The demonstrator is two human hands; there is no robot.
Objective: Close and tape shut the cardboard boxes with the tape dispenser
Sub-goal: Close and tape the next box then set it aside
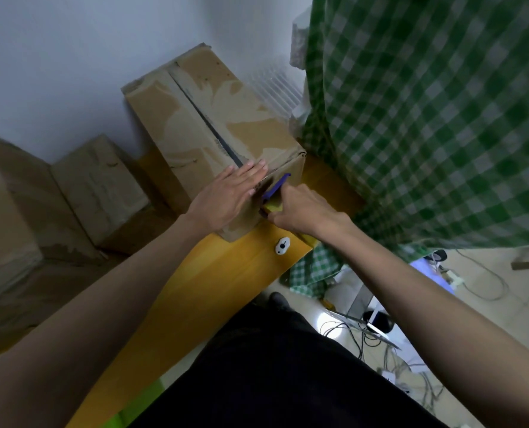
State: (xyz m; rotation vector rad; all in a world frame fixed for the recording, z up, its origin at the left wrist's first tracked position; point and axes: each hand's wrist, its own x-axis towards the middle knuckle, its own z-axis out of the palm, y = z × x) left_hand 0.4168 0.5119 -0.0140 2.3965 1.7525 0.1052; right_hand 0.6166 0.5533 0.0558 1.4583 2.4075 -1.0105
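A long cardboard box [195,118] with worn patches lies on a yellow table [214,279]. Its two top flaps are folded down, and a dark gap runs along the seam between them. My left hand [226,196] presses flat, fingers together, on the near end of the box top. My right hand [300,211] grips a blue tape dispenser [275,188] with a yellowish roll, held against the near end face of the box, just below the top edge. My hand hides most of the dispenser.
More cardboard boxes [99,186] stand at the left against the white wall. A green checked cloth [427,118] hangs at the right, close to the box. A small white object [282,246] lies on the table's near corner. Cables [396,359] litter the floor.
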